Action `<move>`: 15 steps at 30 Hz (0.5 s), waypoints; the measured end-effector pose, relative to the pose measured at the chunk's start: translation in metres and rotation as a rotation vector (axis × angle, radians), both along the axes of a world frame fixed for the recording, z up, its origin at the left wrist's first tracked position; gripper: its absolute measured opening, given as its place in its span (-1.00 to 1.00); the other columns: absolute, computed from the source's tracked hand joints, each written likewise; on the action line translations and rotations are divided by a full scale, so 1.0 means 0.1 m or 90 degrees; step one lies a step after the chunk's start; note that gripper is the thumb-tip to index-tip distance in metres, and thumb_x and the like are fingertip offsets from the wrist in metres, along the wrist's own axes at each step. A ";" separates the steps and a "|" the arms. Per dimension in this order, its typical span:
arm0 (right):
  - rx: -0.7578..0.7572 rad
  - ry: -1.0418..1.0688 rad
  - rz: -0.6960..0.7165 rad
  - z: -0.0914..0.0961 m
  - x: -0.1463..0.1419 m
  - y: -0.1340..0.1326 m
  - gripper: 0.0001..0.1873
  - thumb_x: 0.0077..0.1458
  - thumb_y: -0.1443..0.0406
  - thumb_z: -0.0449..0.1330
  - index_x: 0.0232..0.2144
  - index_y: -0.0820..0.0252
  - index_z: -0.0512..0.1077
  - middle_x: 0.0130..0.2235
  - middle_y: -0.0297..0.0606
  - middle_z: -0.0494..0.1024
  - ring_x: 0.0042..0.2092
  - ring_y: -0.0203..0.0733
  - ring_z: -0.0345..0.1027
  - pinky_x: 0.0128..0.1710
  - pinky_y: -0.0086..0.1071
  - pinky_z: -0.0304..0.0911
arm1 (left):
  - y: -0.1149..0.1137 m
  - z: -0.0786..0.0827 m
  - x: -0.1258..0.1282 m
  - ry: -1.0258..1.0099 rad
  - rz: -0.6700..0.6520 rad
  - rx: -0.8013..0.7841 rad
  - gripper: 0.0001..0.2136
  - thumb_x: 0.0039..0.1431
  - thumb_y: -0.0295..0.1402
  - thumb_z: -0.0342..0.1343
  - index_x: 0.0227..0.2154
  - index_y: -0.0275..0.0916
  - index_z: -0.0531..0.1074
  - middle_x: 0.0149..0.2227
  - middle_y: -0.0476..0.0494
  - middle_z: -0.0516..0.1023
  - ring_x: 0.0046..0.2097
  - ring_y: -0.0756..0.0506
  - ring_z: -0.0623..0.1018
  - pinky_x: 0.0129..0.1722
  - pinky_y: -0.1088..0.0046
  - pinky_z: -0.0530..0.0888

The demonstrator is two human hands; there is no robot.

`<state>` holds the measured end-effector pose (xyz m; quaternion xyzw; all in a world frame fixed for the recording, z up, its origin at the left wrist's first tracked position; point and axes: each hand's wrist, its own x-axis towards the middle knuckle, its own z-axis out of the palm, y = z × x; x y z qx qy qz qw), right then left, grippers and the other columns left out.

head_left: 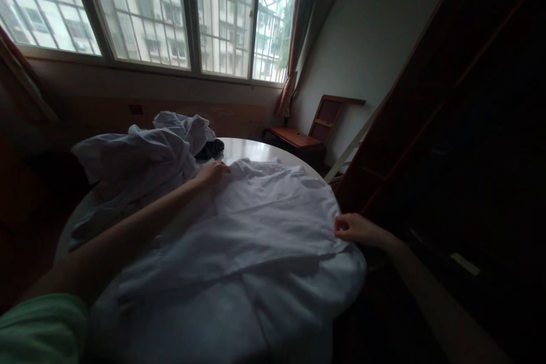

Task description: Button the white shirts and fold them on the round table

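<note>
A large white cloth [264,222], perhaps a garment, lies spread and wrinkled over a round table, its near part hanging toward me. My left hand [213,172] is at the cloth's far left edge, fingers closed on the fabric. At the right edge, over the table's rim, my right hand [358,229] pinches the cloth between thumb and fingers. Beyond my left forearm sits a crumpled heap of white fabric [145,151]. A small dark patterned item [211,149] is next to that heap, partly hidden by it.
The white round table [251,149] shows its glossy top at the back. Behind it is a wooden chair [298,136] by the wall. Barred windows [149,11] run along the far wall, with a curtain [288,94] at their right. Dark wooden furniture [396,142] rises at the right.
</note>
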<state>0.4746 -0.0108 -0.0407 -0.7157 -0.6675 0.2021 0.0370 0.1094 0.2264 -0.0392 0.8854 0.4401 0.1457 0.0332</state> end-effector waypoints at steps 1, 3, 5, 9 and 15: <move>-0.052 0.034 0.043 0.05 -0.03 -0.10 -0.84 -0.15 0.28 0.13 -0.53 0.28 0.44 -0.55 -0.33 0.40 -0.48 -0.31 0.24 -0.51 -0.51 0.08 | -0.01 0.01 0.08 0.010 -0.003 0.010 -0.59 -0.05 -0.64 -0.12 -0.17 -0.28 0.46 -0.13 -0.23 0.47 -0.14 -0.11 0.44 -0.20 0.46 0.32; -0.135 0.092 0.103 0.14 -0.10 -0.25 -0.78 -0.12 0.20 0.15 -0.48 0.26 0.46 -0.56 -0.34 0.41 -0.50 -0.33 0.23 -0.53 -0.52 0.09 | -0.05 0.01 0.24 0.023 -0.001 0.034 -0.57 0.01 -0.60 -0.13 -0.07 -0.22 0.39 -0.15 -0.24 0.47 -0.16 -0.11 0.45 -0.23 0.46 0.32; -0.164 0.129 0.112 0.24 -0.15 -0.31 -0.69 -0.07 0.12 0.14 -0.37 0.24 0.46 -0.57 -0.35 0.41 -0.52 -0.33 0.25 -0.54 -0.51 0.12 | -0.07 -0.03 0.37 0.013 0.037 0.048 -0.53 0.05 -0.55 -0.13 0.06 -0.19 0.24 -0.18 -0.24 0.48 -0.19 -0.11 0.46 -0.26 0.45 0.33; -0.064 0.181 0.094 0.36 -0.20 -0.16 -0.55 -0.01 0.04 0.06 -0.20 0.25 0.38 -0.52 -0.30 0.45 -0.48 -0.27 0.33 -0.47 -0.45 0.21 | 0.02 -0.12 0.46 -0.045 0.165 0.023 -0.62 0.09 -0.32 -0.05 -0.02 -0.28 0.32 -0.24 -0.27 0.51 -0.21 -0.15 0.47 -0.31 0.45 0.32; 0.090 0.094 0.122 0.22 -0.14 0.31 -0.64 0.02 0.08 0.05 -0.27 0.22 0.41 -0.46 -0.27 0.49 -0.42 -0.22 0.36 -0.38 -0.41 0.24 | 0.21 -0.12 0.11 -0.078 0.201 -0.130 -0.70 0.03 -0.19 0.02 -0.44 -0.35 0.50 -0.48 -0.15 0.50 -0.40 -0.06 0.45 -0.48 0.52 0.23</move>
